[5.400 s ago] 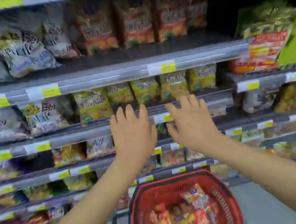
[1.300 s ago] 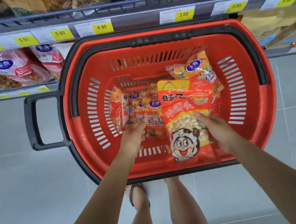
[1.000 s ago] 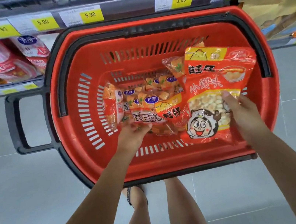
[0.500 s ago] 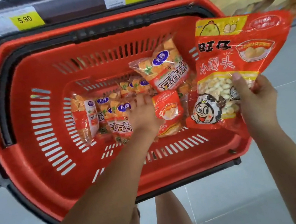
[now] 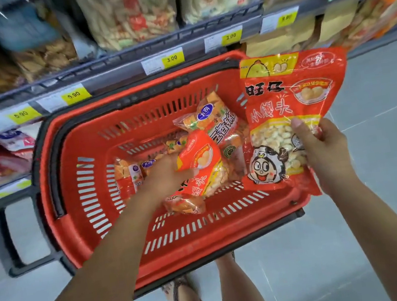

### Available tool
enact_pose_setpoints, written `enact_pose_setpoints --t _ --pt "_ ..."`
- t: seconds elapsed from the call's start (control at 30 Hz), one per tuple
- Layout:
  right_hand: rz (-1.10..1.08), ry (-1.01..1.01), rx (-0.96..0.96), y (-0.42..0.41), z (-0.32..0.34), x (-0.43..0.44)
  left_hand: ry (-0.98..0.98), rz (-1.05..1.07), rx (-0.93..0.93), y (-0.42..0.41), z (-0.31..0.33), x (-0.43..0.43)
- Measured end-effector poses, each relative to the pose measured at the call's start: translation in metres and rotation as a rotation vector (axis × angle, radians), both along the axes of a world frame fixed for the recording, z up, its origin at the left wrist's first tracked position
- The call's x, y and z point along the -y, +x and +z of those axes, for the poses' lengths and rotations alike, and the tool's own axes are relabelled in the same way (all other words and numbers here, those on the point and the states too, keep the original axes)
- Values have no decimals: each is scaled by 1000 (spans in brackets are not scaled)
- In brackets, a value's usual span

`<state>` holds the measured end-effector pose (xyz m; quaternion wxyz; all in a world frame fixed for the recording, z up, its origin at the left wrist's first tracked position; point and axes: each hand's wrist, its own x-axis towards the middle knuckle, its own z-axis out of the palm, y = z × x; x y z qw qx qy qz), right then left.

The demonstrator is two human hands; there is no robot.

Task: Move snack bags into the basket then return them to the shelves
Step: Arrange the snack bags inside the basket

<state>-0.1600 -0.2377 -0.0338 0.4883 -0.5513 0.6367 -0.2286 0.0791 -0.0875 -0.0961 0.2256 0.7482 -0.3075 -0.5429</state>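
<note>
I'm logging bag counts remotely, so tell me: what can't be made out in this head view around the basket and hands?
All head view.
- Left hand: motion-blurred, tips behind the small red bag; grip unclear.
- Lower bags in the basket: covered by that hand and the small red bag; count unknown.
- Upper shelf bags: blurred, cut by the top edge.
- Large red bag: right hand covers its lower right.

A grey tiled floor (image 5: 377,85) lies below a grey metal shelf (image 5: 113,61) edged with yellow price labels (image 5: 172,58).
</note>
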Motion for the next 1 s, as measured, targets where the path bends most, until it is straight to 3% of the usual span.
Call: enact_pose_setpoints --t 0.13,0.27,0.47,0.67,1.0 --pt "22 -39 46 12 61 -11 -108 36 -34 40 86 -13" --pt "67 -49 118 28 138 -25 -225 -26 65 71 198 -25" --pt "185 -131 217 72 282 -52 -256 -151 468 95 364 -43" --pt "303 -277 413 93 433 -72 -452 -142 798 103 541 -69" --pt "210 -341 795 97 616 -58 -821 28 883 89 766 -104"
